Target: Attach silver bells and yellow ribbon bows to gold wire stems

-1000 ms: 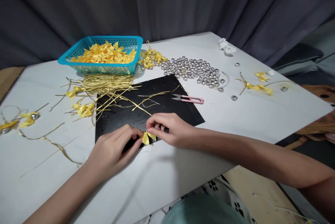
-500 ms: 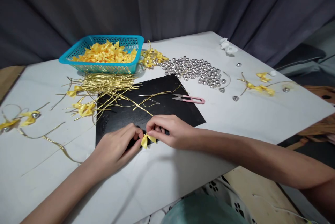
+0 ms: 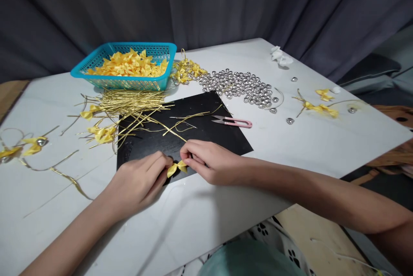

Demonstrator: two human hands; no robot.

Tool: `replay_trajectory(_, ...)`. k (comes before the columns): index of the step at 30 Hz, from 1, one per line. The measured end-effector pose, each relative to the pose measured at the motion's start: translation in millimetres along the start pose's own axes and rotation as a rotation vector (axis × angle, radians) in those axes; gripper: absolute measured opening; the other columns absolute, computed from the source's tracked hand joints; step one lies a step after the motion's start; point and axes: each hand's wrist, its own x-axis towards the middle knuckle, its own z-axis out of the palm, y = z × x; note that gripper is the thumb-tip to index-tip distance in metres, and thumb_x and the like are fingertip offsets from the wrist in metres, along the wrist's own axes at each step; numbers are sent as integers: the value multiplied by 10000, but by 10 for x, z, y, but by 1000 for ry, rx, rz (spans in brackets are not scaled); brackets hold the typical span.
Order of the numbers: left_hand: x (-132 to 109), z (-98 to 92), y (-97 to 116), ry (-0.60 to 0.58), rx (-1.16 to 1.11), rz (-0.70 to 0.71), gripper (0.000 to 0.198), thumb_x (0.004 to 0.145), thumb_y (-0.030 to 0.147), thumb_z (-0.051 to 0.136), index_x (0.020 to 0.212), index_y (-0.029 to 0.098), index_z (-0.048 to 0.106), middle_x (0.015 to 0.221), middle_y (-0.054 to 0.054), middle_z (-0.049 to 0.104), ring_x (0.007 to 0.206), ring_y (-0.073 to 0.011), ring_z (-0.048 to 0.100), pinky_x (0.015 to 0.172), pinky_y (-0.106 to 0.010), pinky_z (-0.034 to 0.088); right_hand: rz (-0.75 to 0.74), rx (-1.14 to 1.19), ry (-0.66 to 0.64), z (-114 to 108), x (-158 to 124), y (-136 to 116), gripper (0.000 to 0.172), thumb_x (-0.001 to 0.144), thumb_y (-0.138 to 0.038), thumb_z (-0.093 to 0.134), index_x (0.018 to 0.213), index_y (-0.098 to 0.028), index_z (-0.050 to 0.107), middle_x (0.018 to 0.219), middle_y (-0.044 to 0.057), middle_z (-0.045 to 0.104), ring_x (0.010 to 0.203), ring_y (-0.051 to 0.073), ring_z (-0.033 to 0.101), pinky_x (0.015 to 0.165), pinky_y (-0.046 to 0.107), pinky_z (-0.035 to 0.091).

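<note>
A small yellow ribbon bow (image 3: 174, 168) is held between my two hands over the near edge of a black sheet (image 3: 206, 131). My left hand (image 3: 143, 177) pinches the bow's left side with its fingers curled. On the other side, my right hand (image 3: 206, 162) grips the bow's right part between thumb and forefinger. My fingers partly cover the bow, so I cannot tell whether anything else is in them. Beyond my hands, a pile of gold wire ties (image 3: 130, 103) overlaps the sheet. Pink thread snips (image 3: 234, 121) lie on the sheet's right part.
A turquoise basket (image 3: 121, 79) of yellow bows stands at the back left. Silver heart-shaped beads (image 3: 238, 84) are heaped right of it, beside finished-looking bows (image 3: 189, 70). More bows with wire (image 3: 319, 108) lie at right and far left. Crumpled white tissue (image 3: 280, 57) sits at back right.
My left hand has shifted slightly left. The bow between my hands has moved a little left and up and turned, its loops now spread more sideways.
</note>
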Motion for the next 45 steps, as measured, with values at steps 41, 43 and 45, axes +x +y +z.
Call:
replay_trajectory(41,-34,51,117,154,-417,-374,59,888,238,485,855,215,529,677,36,521,534,-101,464,482,-203,370,336,575,251,362,0,-124,268,754,-377,646,680,-124,596,537,-53,432,455,26,301,402,187,178)
replay_trajectory(43,-31,46,125,165,-417,-363,57,884,227,495,841,215,531,669,40,516,530,-96,459,484,-201,368,352,644,248,339,23,-129,189,752,-306,644,758,-122,602,608,-42,480,466,22,337,402,170,205)
replay_trajectory(45,-29,42,126,162,-428,-373,62,881,232,503,830,215,534,665,39,519,536,-98,464,487,-202,368,371,681,223,312,38,-131,132,775,-251,609,775,-122,580,613,-44,470,462,21,342,403,161,217)
